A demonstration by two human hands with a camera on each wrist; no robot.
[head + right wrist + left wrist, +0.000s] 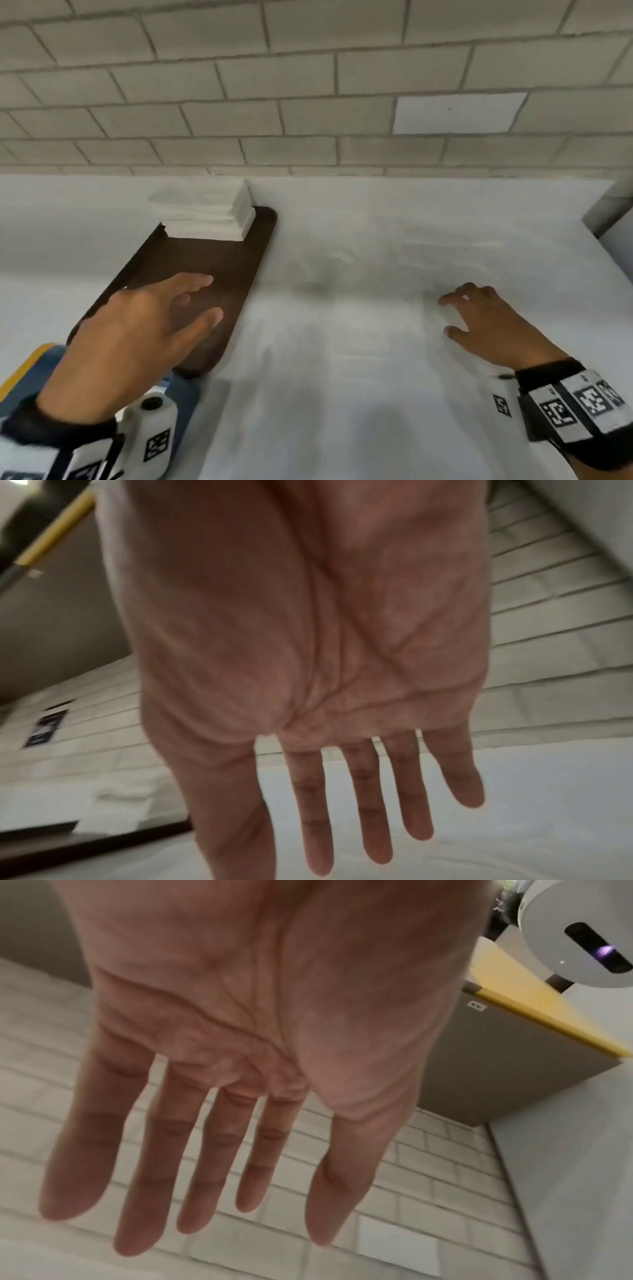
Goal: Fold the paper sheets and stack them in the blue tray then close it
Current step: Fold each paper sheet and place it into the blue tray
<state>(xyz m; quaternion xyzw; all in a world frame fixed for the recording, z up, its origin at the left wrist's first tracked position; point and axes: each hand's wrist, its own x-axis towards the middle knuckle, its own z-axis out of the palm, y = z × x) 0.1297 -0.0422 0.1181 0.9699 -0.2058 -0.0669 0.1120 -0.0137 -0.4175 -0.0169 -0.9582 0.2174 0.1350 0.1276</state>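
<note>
Plainly white folded paper sheets (205, 210), neatly stacked; edges aligned

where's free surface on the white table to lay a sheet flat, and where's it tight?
Free: the white table between the dark board and the right hand, back to the brick wall; also the near middle strip between both wrists. Tight: the left side, where the paper stack sits on the board's far end and the left hand hovers over its near part.
</note>
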